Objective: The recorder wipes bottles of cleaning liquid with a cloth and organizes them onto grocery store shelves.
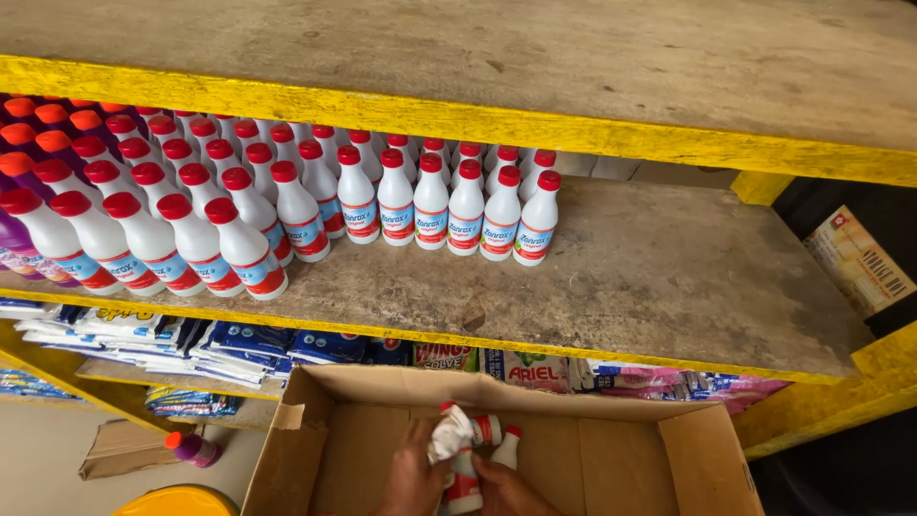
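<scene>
Below, the state of the work, as judged from the head view.

Shelf stock: rows of white bottles with red caps (432, 203) stand upright on the middle shelf (669, 277), filling its left half and running back under the top shelf (535, 57); the right half is bare wood.
Carton: an open cardboard box (611, 459) sits near, below the shelf edge, flaps spread; a few bottles are left inside, bunched near its middle.
Left hand: the left hand (413, 478) is closed around a white cloth (449, 432) pressed on a bottle.
Right hand: the right hand (506, 489) is clamped on a bottle in the box (465, 483), low in the frame and partly cut off.
Progress: by the look of it, most bottles are already shelved and the box is nearly emptied; those in the box remain.
Lower shelf: flat packets in blue and white (143, 334) and pink sachets (688, 382) lie stacked.
Floor: a purple bottle with an orange cap (193, 447) lies on its side left of the box, beside a cardboard scrap (119, 447).
Obstruction: the top shelf's yellow edge (478, 119) overhangs the back rows; the raised far flap stands between box and lower shelf.
</scene>
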